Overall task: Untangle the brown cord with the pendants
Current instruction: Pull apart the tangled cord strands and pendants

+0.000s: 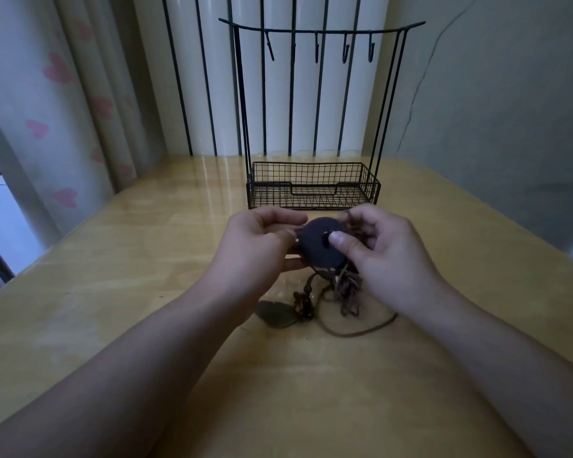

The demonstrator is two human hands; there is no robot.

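Both hands grip a dark round pendant (321,243) pierced by a central hole, held above the table (113,276). The right hand (384,256) pinches it, thumb pressed beside the hole and fingers curled behind, with strands of the brown cord (346,289) passing through those fingers. The left hand (262,239) holds the pendant's opposite edge between thumb and curled fingers. Below the pendant the cord hangs in a tangled bunch down to the tabletop, where one loop trails out to the right. A leaf-shaped pendant (277,315) lies flat on the table beside a beaded section of cord. Behind the hands stands a black wire basket (311,186) under a rack with hooks (316,49).
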